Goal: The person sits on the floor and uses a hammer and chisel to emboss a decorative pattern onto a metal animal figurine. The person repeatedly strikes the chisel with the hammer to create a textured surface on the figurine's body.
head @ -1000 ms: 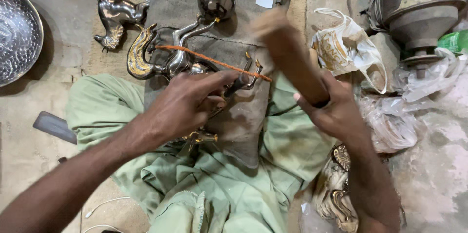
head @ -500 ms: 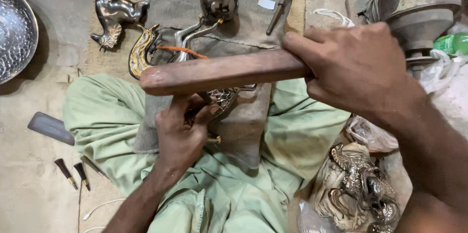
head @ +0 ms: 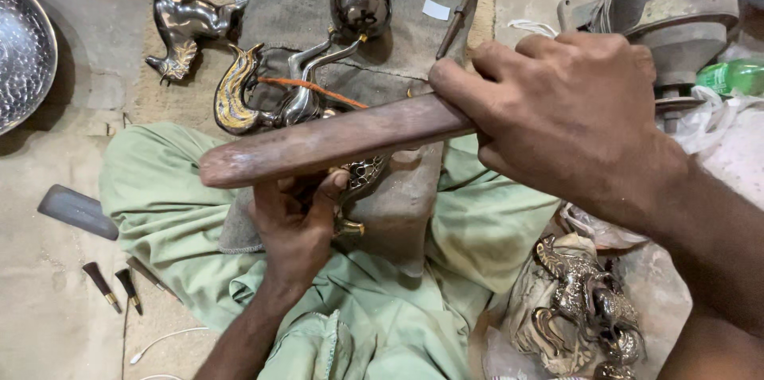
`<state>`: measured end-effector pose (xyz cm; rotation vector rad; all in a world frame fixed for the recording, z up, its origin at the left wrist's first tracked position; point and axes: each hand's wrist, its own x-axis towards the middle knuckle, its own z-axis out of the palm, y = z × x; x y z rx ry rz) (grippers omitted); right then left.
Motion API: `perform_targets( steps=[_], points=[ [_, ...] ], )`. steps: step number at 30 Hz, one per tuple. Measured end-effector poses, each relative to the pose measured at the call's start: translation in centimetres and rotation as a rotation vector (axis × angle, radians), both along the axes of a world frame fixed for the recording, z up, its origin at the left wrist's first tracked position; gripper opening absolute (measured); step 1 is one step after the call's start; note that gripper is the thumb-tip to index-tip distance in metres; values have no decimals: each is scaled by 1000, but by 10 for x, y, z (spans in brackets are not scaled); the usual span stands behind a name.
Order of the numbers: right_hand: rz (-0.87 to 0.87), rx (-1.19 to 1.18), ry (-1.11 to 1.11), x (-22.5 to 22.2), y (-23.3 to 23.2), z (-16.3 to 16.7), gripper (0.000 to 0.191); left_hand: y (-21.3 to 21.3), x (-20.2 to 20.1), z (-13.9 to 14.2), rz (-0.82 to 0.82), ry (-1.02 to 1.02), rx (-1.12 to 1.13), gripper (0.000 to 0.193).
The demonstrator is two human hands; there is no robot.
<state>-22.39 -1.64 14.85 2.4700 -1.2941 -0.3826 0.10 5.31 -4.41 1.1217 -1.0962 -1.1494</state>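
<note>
Right hand point(head: 569, 113) grips wooden stick point(head: 326, 141), pointing left, seemingly near-level.

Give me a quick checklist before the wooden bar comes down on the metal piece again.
1. Right hand grip on wooden bar: ok, fingers wrapped around one end.
2. Left hand steadying the small metal piece: ok, held on the cloth-covered block.
3. Left fingers out of the strike path: not ok, directly under the bar.
4. Punch or chisel seated on the piece: cannot tell, hidden by the bar.
5. Spare small chisels within reach: ok, on the floor at left.
</note>
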Motion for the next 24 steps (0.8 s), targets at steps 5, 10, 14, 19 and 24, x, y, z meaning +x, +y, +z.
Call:
perform_targets(
  steps=[5,10,14,19,24],
  points=[
    [69,-112,-68,-1,-8,3,35,-3,-5,0,13,-67,-64,44],
    [-4,186,-255,8,-24,2,35,0,-6,2,12,-105,-64,40],
    [-8,106,160,9,-27,11,24,-1,-6,4,6,-75,-69,43],
    [-240,267,344,8,-27,16,11,-10,-5,9,-28,-131,-32,41],
    [-243,240,73,-7,-24,5,39,-19,0,16,-132,-126,-79,48]
  ],
)
